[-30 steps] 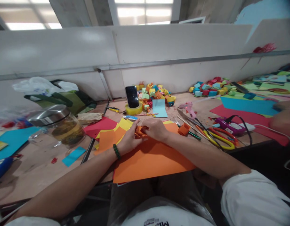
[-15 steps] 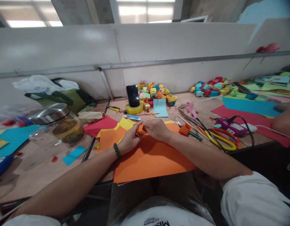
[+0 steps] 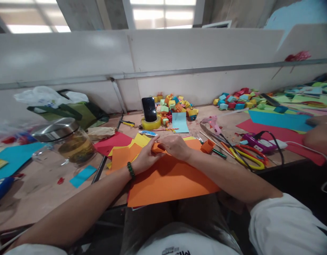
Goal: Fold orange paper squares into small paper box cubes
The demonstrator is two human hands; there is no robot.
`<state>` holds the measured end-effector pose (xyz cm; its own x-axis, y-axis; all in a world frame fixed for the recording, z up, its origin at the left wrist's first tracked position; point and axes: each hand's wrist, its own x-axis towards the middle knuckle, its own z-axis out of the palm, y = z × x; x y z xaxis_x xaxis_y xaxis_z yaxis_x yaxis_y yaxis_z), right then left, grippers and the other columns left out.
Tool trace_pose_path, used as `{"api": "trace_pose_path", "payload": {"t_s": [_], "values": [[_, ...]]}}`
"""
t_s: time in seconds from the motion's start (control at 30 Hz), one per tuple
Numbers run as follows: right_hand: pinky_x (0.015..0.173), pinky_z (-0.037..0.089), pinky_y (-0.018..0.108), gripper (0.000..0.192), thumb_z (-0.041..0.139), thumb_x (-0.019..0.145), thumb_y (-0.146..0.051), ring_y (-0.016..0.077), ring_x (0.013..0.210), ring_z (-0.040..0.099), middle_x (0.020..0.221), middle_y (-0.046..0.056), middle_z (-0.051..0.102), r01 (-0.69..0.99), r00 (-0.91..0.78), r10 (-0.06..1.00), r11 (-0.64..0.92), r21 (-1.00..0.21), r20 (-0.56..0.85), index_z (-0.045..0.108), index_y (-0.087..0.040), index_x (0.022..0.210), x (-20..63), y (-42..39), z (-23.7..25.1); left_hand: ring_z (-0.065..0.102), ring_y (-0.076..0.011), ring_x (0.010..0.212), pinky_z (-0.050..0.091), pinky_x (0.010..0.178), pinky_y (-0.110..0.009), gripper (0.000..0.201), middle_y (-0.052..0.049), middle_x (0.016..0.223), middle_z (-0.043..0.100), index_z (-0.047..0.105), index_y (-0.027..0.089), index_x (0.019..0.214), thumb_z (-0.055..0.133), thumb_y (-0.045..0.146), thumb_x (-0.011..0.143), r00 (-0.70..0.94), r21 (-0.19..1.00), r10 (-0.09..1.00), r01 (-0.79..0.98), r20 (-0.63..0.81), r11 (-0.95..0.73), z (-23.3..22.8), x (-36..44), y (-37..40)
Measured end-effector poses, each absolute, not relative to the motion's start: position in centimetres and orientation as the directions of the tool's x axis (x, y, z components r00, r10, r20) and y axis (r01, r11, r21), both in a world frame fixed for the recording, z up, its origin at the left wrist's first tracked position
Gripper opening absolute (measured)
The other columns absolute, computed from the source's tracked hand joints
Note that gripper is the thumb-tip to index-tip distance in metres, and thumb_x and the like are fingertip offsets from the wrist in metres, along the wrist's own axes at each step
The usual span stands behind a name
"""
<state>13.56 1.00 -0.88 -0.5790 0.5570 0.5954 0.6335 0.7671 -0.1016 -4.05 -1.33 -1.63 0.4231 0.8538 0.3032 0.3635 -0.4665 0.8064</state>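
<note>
Between my two hands is a small folded orange paper piece (image 3: 157,148), partly hidden by fingers. My left hand (image 3: 146,157), below a dark green bead bracelet (image 3: 131,170), is closed on its left side. My right hand (image 3: 177,147) pinches it from the right, fingers bent over the top. Under both hands lies a large orange sheet (image 3: 171,184), on a stack with yellow paper (image 3: 142,139) showing behind. A folded orange paper box (image 3: 207,146) sits just right of my right wrist.
Behind stand a phone (image 3: 149,109) on a yellow tape roll (image 3: 150,123) and a pile of paper cubes (image 3: 172,102). At right are a pink glue gun (image 3: 213,124), yellow-handled scissors (image 3: 250,161) and another person's hand (image 3: 321,140). A glass tea jar (image 3: 75,145) stands left.
My hands have shifted very slightly around the orange piece, and more of its opening shows between the fingers. The rest of the bench looks the same.
</note>
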Motion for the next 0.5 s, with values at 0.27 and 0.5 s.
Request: {"api": "trace_pose_path", "payload": {"t_s": [0.27,0.5], "values": [[0.064,0.037,0.026,0.017,0.055,0.081,-0.009,0.0158,0.071,0.06,0.078,0.005,0.071,0.688,-0.497,0.663,0.695,-0.211,0.56,0.07,-0.016,0.078,13.33,0.57,-0.49,0.064,-0.0203,0.092,0.053,0.081,-0.032,0.071,-0.011,0.115,0.065,0.039,0.015,0.141,0.063,0.028,0.076,0.408,0.773,0.856,0.412,0.317,-0.483,-1.74,-4.17,-1.38],[0.057,0.034,0.023,0.015,0.056,0.077,-0.009,0.0117,0.059,0.052,0.063,0.0,0.062,0.644,-0.394,0.742,0.644,-0.413,0.543,0.064,-0.016,0.068,12.98,0.89,-0.87,0.059,-0.0243,0.106,0.048,0.093,-0.04,0.057,-0.011,0.119,0.061,0.051,0.019,0.128,0.063,0.021,0.072,0.327,0.711,0.818,0.407,0.473,-0.574,-2.25,-4.31,-1.06]]}}
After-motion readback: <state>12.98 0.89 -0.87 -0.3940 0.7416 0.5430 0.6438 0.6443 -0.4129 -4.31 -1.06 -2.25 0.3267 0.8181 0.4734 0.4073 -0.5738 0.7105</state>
